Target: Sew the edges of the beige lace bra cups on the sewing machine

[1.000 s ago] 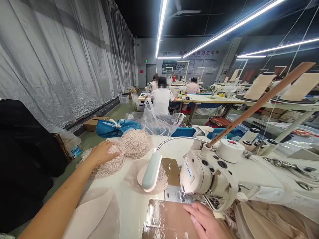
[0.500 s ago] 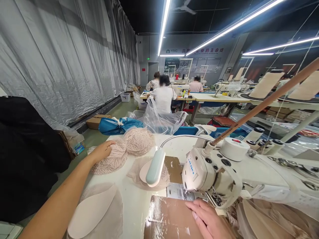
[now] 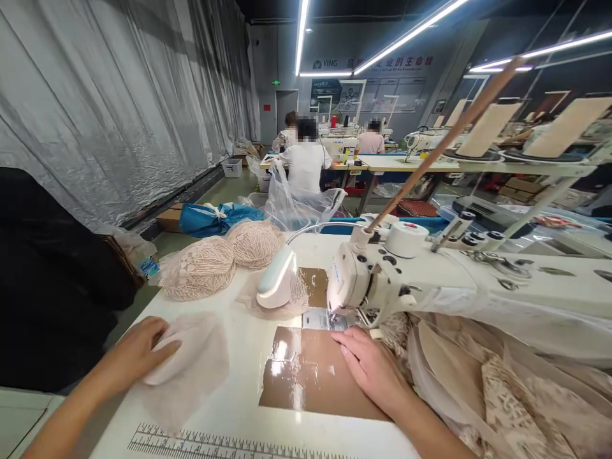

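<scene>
My left hand [image 3: 143, 347] is at the left of the sewing table, its thumb and curled fingers apart. It touches the left edge of a pale oval pad [image 3: 179, 344] lying with a piece of sheer beige mesh [image 3: 205, 363]. My right hand [image 3: 366, 363] rests flat on a shiny brown board [image 3: 296, 376], fingertips just in front of the needle area of a white sewing machine [image 3: 347, 280]. Beyond my left hand sit two heaps of beige lace [image 3: 198, 268]. Under the pale green lamp [image 3: 277, 274] lies another mesh and lace piece [image 3: 248, 296].
A printed ruler scale [image 3: 215, 446] runs along the table's near edge. Beige mesh and lace [image 3: 516, 382] pile up right of my right forearm. A brown rod [image 3: 444, 140] slants above the machine. Several people sit at machines further back.
My left hand has left the lace heap and come down to the oval pad, which has shifted slightly away. My right hand stays on the board. The view has tilted down.
</scene>
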### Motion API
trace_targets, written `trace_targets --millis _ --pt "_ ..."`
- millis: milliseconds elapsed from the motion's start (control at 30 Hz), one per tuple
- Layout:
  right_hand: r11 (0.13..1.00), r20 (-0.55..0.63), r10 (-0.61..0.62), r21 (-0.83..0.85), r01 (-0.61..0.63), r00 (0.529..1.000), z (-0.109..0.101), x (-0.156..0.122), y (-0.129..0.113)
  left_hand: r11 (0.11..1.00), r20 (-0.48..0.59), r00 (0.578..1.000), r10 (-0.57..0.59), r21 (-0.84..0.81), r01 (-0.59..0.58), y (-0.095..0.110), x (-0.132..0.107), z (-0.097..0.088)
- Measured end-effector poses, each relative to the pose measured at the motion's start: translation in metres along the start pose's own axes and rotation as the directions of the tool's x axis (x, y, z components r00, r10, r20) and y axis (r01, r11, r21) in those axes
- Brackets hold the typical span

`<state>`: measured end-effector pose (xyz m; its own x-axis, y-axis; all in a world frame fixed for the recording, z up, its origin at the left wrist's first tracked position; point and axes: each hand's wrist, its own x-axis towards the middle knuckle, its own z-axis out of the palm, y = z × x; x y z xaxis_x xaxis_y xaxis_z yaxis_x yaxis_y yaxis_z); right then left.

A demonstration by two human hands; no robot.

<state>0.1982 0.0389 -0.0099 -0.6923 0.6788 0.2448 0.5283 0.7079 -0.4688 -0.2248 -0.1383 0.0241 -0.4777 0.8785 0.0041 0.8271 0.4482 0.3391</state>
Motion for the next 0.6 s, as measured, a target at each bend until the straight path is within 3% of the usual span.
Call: trace_targets --millis 100,167,267,300,367,400,433,500,600 --pt "1.0 -0.021 0.006 0.0 -0.006 1.0 -0.001 0.0 -0.003 0.951 0.067 0.995 0.081 -0.303 -0.057 0.018 -0.041 0.022" --pt "0.999 -0.034 0.03 0.031 -0.029 0.999 -0.001 0.0 -0.004 0.869 0.266 0.958 0.11 -0.494 0.037 0.044 -0.059 0.024" --pt "0.992 -0.11 0.068 0.114 -0.056 0.992 -0.003 -0.003 -0.005 0.746 0.443 0.862 0.244 -0.654 0.125 0.098 -0.064 0.021" --pt "0.988 -0.151 0.073 0.146 -0.05 0.986 -0.004 -0.005 -0.005 0.722 0.462 0.825 0.326 -0.685 0.098 0.118 -0.06 0.022" --pt "0.978 -0.233 0.068 0.208 -0.019 0.97 -0.007 -0.008 -0.006 0.704 0.482 0.707 0.518 -0.71 -0.032 0.156 -0.046 0.031" --pt "0.972 -0.262 0.057 0.235 0.007 0.963 -0.008 -0.011 -0.006 0.708 0.466 0.684 0.561 -0.698 -0.106 0.174 -0.038 0.039" --pt "0.966 -0.276 0.033 0.256 0.041 0.961 -0.01 -0.012 -0.007 0.722 0.445 0.685 0.577 -0.67 -0.173 0.189 -0.029 0.048" --pt "0.956 -0.243 -0.061 0.265 0.127 0.968 -0.011 -0.016 -0.008 0.747 0.358 0.724 0.589 -0.584 -0.319 0.213 -0.013 0.07" --pt "0.959 -0.089 -0.222 0.16 0.234 0.971 -0.008 -0.017 -0.007 0.755 0.263 0.755 0.601 -0.497 -0.427 0.231 0.006 0.095"
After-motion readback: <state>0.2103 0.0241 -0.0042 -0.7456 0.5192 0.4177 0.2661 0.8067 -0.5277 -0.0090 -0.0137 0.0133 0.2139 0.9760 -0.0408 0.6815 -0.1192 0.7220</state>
